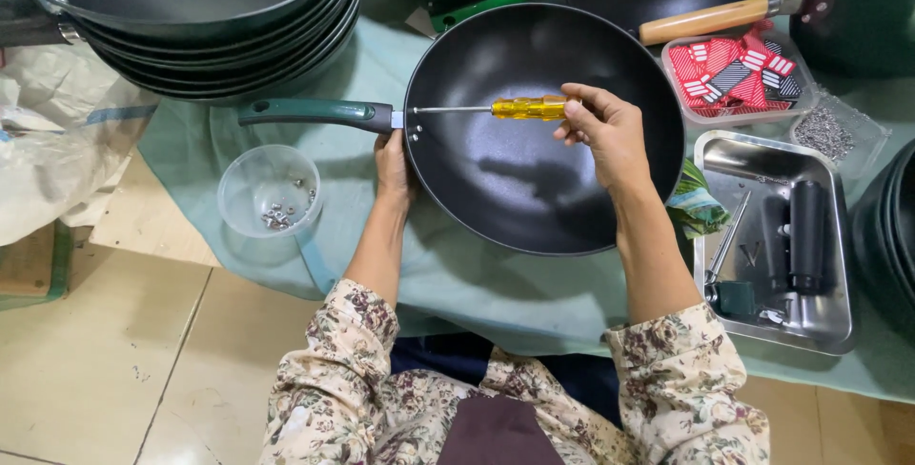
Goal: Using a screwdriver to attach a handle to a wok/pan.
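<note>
A black frying pan [534, 170] with a green handle [315, 112] lies on a pale green cloth in front of me. My left hand [393, 165] grips the pan's rim just beside the handle joint. My right hand [605, 131] holds a screwdriver with a yellow handle [529, 108] level across the inside of the pan. Its metal shaft points left, with the tip at the pan wall where the handle joins.
A clear plastic cup [269, 191] with small screws stands left of the pan. Stacked black pans [200, 17] sit at the top left. At right are a steel tray [774, 236] with tools, a container of red tags [739, 74], a tub of small screws [824, 131] and a wooden-handled pan [710, 17].
</note>
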